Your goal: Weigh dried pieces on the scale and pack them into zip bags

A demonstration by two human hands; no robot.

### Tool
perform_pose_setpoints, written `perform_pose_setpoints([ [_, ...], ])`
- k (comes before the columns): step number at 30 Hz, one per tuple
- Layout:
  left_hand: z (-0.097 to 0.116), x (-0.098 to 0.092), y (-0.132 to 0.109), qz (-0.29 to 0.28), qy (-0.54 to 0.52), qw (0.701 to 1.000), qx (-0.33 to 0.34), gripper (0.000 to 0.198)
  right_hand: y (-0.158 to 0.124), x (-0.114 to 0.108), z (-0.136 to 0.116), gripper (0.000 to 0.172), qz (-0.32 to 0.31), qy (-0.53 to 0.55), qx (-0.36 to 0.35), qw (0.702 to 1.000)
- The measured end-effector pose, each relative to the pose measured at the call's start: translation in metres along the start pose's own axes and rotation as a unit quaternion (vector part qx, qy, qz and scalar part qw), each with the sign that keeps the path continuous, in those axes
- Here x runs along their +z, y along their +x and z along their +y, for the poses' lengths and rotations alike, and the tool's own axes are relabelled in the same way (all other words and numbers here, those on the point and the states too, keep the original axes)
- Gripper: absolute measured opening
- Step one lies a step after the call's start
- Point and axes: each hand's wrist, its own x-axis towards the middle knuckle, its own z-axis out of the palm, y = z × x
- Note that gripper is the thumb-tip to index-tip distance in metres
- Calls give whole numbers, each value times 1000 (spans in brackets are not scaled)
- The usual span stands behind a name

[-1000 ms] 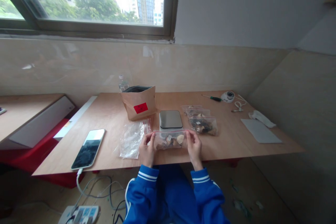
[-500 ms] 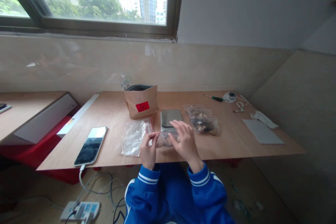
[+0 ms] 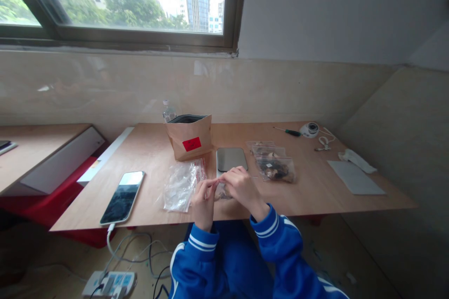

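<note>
Two bare hands in blue sleeves meet above the near edge of a wooden counter. Between them is a small clear zip bag with brownish pieces inside. The grip of the left hand is narrow, pinching the bag's top edge; the right hand closes on the same edge, fingertips against the left's. It covers most of the bag, so the contents are hard to make out.

To the left, a phone with a plugged-in cable lies near the edge. Between phone and hands, flat see-through plastic bags overlap; how many is unclear. On the far right lies a white sheet.

Just beyond the hands sits a flat scale, its near end partly hidden. Right of it, a row of filled zip bags overlaps; the nearest holds dark and tan pieces. Left of the scale, a brown paper pouch with a red label stands upright, mouth open, its inside dark and its contents out of sight.

Farther back are a green-handled screwdriver, a white dome camera and a clear bottle half hidden behind the pouch.
</note>
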Motion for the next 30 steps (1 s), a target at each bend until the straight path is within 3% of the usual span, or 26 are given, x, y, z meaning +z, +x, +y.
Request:
perform_pose_setpoints([
  [4,0,4,0,-8,32,999,18,10,1,4,1,21,25,-30,10,999],
  [12,-11,-2,-2,-18,92,993,68,13,-11,15,23,14,72,16,12,997],
  [17,-11,0,8,-90,82,989,87,11,-16,18,28,23,94,7,13,995],
  [20,-11,3,12,-119,76,984,105,13,-18,18,30,22,87,-13,-7,996],
  [24,-13,2,12,-103,76,987,95,13,-24,18,33,17,66,-28,-12,997],
  [30,-14,1,9,-130,69,985,91,15,-32,23,40,25,85,-47,16,995],
])
